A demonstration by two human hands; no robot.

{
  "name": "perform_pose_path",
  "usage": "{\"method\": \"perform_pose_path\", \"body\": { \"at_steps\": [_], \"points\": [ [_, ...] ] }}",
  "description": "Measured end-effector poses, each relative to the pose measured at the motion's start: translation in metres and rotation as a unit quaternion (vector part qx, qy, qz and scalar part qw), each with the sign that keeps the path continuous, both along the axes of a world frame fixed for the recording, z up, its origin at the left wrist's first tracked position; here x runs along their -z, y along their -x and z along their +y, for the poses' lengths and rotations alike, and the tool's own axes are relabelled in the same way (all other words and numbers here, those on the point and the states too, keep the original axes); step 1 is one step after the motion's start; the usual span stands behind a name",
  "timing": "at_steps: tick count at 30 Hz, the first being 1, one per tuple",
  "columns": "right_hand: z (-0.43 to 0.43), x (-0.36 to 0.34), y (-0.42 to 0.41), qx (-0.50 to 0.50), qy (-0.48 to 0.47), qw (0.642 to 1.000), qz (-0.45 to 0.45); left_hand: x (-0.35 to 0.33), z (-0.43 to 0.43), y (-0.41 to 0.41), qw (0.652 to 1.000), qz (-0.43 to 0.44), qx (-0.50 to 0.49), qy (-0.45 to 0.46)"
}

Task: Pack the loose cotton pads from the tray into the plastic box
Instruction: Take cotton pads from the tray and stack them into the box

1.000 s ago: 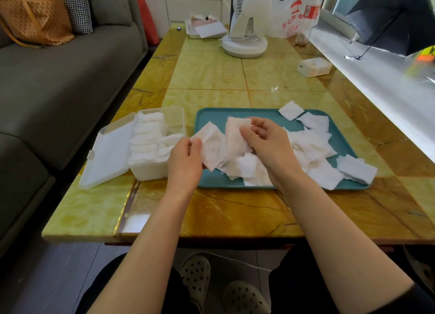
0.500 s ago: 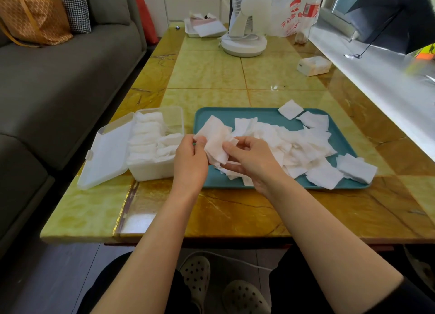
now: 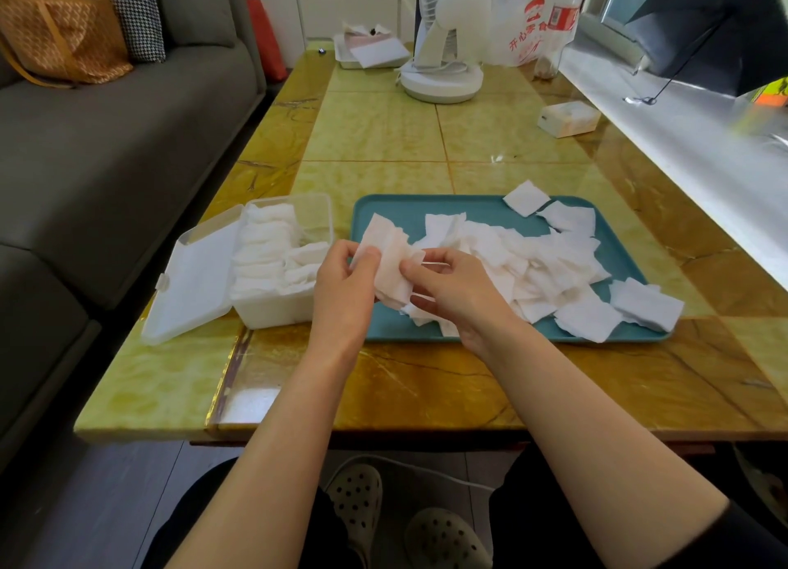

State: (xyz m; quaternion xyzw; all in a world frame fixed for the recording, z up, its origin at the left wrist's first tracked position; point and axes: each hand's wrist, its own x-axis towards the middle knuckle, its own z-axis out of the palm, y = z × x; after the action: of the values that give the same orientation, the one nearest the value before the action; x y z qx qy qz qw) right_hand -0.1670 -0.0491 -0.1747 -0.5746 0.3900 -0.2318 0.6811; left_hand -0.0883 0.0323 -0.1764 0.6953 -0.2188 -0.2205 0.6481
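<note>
A teal tray (image 3: 477,208) lies on the marble table with a heap of loose white cotton pads (image 3: 537,253) spread over it. Left of the tray stands the clear plastic box (image 3: 317,210), lid hinged open to the left, with several pads packed inside. Over the tray's left end my left hand (image 3: 341,287) and my right hand (image 3: 458,289) both pinch a small bunch of cotton pads (image 3: 390,257) held between them. The right hand also covers some pads lying under it.
A white fan base (image 3: 441,83), a small white box (image 3: 569,118), a plastic bag (image 3: 528,27) and a bottle (image 3: 558,18) stand at the table's far end. A grey sofa (image 3: 106,142) runs along the left. A white ledge (image 3: 690,142) with a black umbrella (image 3: 716,31) is on the right.
My right hand left the pile and came left to meet my left hand. The pads once held apart in each hand are now gathered into one bunch between both hands.
</note>
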Motion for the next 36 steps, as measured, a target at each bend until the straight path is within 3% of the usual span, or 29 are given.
{"method": "perform_pose_path", "body": {
  "at_steps": [9, 13, 17, 20, 24, 28, 33, 36],
  "points": [
    [-0.003, 0.002, -0.001, -0.014, -0.022, 1.000, 0.016, 0.003, -0.001, -0.003, 0.999, -0.028, -0.021, 0.010],
    [-0.015, 0.005, 0.005, 0.025, 0.086, 0.993, 0.072, 0.005, 0.001, -0.011, 0.998, -0.021, -0.065, 0.008],
    [-0.019, -0.007, 0.010, 0.069, 0.195, 0.978, 0.000, 0.010, 0.002, -0.016, 0.997, -0.034, -0.062, -0.015],
    [-0.018, -0.015, 0.012, 0.044, 0.212, 0.975, -0.050, 0.010, 0.003, -0.015, 0.998, -0.031, -0.049, -0.009],
    [-0.013, -0.012, 0.011, -0.020, 0.206, 0.978, -0.031, 0.009, 0.002, -0.014, 0.999, -0.025, -0.048, -0.006],
    [-0.010, -0.012, 0.007, -0.036, 0.148, 0.987, -0.051, 0.009, 0.000, -0.012, 0.999, -0.018, -0.037, 0.000],
    [0.002, -0.010, 0.000, -0.054, -0.057, 0.991, -0.108, 0.006, -0.003, -0.009, 0.999, 0.000, -0.033, 0.035],
    [0.007, -0.007, -0.002, -0.076, -0.068, 0.992, -0.080, 0.007, -0.004, -0.008, 0.998, 0.014, -0.035, 0.043]
  ]
}}
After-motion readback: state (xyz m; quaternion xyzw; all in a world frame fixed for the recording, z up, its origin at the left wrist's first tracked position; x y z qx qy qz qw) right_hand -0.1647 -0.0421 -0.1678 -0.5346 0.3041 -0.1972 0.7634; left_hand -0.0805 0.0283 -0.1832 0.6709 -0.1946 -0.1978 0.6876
